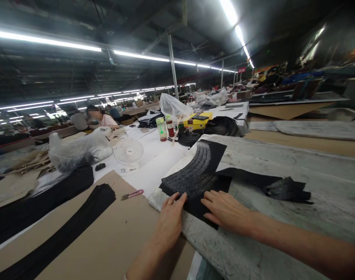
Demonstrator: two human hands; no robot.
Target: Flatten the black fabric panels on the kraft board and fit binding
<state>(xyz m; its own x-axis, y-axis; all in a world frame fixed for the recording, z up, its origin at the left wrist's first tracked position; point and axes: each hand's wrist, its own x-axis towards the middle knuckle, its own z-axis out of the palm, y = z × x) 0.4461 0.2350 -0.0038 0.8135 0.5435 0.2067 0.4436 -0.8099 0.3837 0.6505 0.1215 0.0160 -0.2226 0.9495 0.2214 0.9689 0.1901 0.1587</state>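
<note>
A curved black strip with a greyish, speckled surface (195, 177) lies over flat black fabric (219, 149) on the grey cloth-covered board (285, 155). My left hand (172, 216) rests at the near left edge of the strip, its thumb and fingers apart and touching the fabric. To the right, my right hand (222, 208) lies palm down on the black fabric with fingers stretched and slightly spread. Neither hand visibly grips anything. Beyond my right hand a longer black piece (250, 178) trails across the board, with a crumpled dark bit (284, 187) at its end.
On the brown board (107, 233) at left lie a long black strip (78, 221) and pink-handled thread snips (132, 194). A white fan (128, 151), two bottles (166, 128), a yellow box (195, 122) and coiled black strips (222, 126) stand farther back. A person (107, 119) sits beyond.
</note>
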